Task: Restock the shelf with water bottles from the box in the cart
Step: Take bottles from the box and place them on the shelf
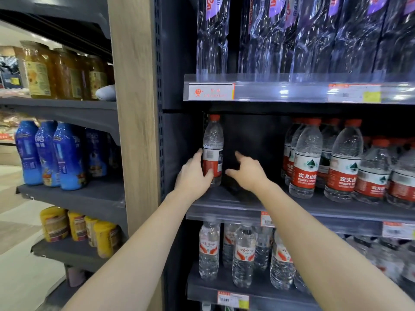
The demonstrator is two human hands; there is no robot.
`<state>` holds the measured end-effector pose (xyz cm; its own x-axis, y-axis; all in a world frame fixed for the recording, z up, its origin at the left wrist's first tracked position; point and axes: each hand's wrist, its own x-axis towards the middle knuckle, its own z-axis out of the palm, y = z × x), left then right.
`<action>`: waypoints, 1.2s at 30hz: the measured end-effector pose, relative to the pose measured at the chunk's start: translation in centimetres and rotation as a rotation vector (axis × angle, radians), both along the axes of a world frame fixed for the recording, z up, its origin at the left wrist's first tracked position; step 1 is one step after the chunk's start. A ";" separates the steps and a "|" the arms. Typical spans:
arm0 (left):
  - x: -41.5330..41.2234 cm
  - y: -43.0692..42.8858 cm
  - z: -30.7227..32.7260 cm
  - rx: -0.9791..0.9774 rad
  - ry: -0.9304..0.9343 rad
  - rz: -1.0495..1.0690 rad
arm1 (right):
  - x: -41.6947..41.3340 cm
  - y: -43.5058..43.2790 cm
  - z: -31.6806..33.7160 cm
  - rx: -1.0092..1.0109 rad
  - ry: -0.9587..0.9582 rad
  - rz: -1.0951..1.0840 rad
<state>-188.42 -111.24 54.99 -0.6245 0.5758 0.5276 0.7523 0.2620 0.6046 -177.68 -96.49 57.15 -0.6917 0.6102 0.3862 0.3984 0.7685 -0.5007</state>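
My left hand (192, 176) is wrapped round the water bottle (213, 147), which stands upright at the far left end of the middle shelf (226, 199). My right hand (248, 173) hangs spread and empty just to the bottle's right, not touching it. The gap runs rightward to the standing row of bottles (306, 158), so I judge the next ones go there.

We read 农夫山 in white, with NONGFU SP beneath it, on the red labels of the water bottles (306, 173) on the middle shelf (247, 205). A blue bottle (46, 153) shows 哈. The price tags (267, 219) blur beyond our reading.
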 end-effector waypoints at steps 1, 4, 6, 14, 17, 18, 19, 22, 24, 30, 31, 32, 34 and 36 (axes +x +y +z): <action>0.3 -0.2 -0.1 -0.034 0.089 0.017 | 0.5 0.2 0.3 0.053 -0.043 -0.014; 1.2 -0.6 -0.1 -0.116 0.276 0.073 | 1.1 0.9 1.0 0.162 -0.134 -0.008; 1.5 -0.6 0.0 -0.121 0.243 0.060 | 1.3 1.4 1.1 0.201 -0.179 -0.008; 3.3 -2.5 3.4 -0.356 0.218 0.106 | 3.8 -1.3 2.6 0.144 -0.356 0.002; 5.5 -3.8 6.3 -0.502 0.200 0.075 | 6.0 -3.8 5.4 0.122 -0.423 0.019; 6.5 -4.3 7.5 -0.538 0.190 0.056 | 7.0 -4.8 6.6 0.119 -0.451 0.021; 7.7 -4.8 8.8 -0.568 0.178 0.037 | 8.1 -5.8 7.9 0.110 -0.485 0.021; 11.6 -6.7 13.3 -0.662 0.160 -0.005 | 12.5 -8.7 12.1 0.029 -0.582 0.008; 14.3 -8.0 16.4 -0.694 0.167 -0.035 | 15.9 -10.5 15.0 -0.022 -0.616 -0.015; 23.8 -9.2 25.8 -0.777 0.218 -0.187 | 26.7 -12.6 23.5 -0.102 -0.592 -0.082; 25.7 -8.8 27.1 -0.778 0.234 -0.211 | 28.8 -12.5 24.8 -0.115 -0.554 -0.095; 27.7 -8.5 28.4 -0.769 0.254 -0.230 | 31.0 -12.5 26.1 -0.116 -0.517 -0.104; 32.1 -7.6 30.8 -0.741 0.286 -0.255 | 35.6 -12.2 28.4 -0.088 -0.466 -0.119; 37.0 -6.5 32.8 -0.711 0.308 -0.271 | 40.8 -11.6 30.4 -0.055 -0.450 -0.147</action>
